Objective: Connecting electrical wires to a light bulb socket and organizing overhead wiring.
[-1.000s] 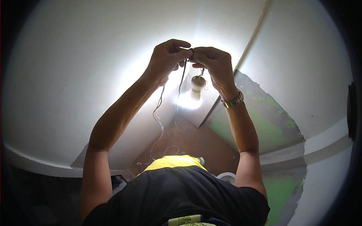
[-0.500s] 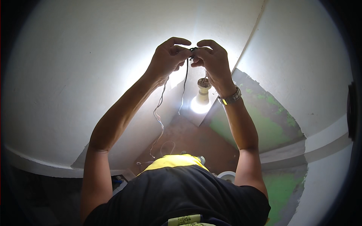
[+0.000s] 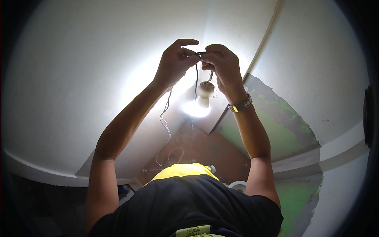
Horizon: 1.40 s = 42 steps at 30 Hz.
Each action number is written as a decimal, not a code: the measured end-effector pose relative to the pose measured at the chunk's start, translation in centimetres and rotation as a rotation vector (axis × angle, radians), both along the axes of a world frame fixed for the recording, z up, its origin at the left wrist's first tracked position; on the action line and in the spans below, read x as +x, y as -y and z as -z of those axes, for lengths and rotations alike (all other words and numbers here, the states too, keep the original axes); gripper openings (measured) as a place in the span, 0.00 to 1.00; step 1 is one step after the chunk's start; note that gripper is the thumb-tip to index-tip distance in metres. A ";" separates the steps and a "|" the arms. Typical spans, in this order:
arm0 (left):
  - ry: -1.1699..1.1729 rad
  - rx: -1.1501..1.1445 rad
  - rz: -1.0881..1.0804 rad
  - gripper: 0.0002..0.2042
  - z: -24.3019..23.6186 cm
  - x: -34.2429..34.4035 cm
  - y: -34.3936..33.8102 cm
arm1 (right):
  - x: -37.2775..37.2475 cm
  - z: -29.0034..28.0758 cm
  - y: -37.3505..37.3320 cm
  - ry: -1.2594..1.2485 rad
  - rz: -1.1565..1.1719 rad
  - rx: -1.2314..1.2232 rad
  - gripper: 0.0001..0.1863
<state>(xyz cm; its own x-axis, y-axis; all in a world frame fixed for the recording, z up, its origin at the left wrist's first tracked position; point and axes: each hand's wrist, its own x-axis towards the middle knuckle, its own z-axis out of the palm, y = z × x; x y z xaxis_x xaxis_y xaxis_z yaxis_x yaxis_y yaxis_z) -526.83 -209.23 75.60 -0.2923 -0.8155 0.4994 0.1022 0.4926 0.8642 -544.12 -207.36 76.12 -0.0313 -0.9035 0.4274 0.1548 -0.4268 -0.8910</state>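
Observation:
Both arms are raised, and my left hand (image 3: pixel 175 65) and my right hand (image 3: pixel 224 65) almost meet. Their thumbs and fingers pinch a dark electrical wire (image 3: pixel 200 54), which looks twisted or knotted between the fingertips. My left index finger stretches out above the pinch. Below my right hand hangs a lit bulb (image 3: pixel 199 107) in a pale lamp holder (image 3: pixel 206 90), suspended by short wires. A black wire strand (image 3: pixel 196 81) drops between the hands, and a thin twisted wire (image 3: pixel 164 114) trails below my left wrist. The exact join is too small to make out.
A pale wall (image 3: pixel 79 79) curves around the left. At right, a wall with flaking green paint (image 3: pixel 280 110) meets a white ledge (image 3: pixel 300 158). Under me lies a brownish floor (image 3: pixel 229 154), with a round white rim (image 3: pixel 238 185) near my right side.
The lit bulb and its holder have swung left. The twisted section between my fingertips now lies flatter, and my right index finger has bent down closer to it.

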 end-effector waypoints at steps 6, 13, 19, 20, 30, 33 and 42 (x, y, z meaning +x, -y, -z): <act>-0.151 0.225 0.070 0.25 -0.6 0.5 -0.4 | 0.4 0.0 0.0 -0.036 -0.085 -0.107 0.10; -0.171 0.306 0.078 0.29 -1.5 1.1 -0.9 | -0.2 -0.3 0.3 -0.146 -0.102 -0.218 0.08; -0.137 0.306 0.045 0.27 -1.5 1.6 -0.9 | 1.2 0.6 0.0 -0.268 0.068 -0.348 0.06; -0.148 0.308 0.039 0.26 -1.5 1.6 -0.9 | 1.2 0.6 0.0 -0.268 0.065 -0.350 0.06; -0.115 0.199 -0.017 0.19 -1.2 1.8 -1.0 | 2.3 1.5 -0.3 -0.246 0.157 -0.413 0.07; -0.066 0.173 -0.081 0.18 -1.5 1.8 -1.5 | 2.2 1.4 -0.1 -0.239 0.149 -0.416 0.07; -0.074 0.128 -0.113 0.21 -0.9 2.1 -1.0 | 2.3 1.4 -0.1 -0.227 0.126 -0.353 0.08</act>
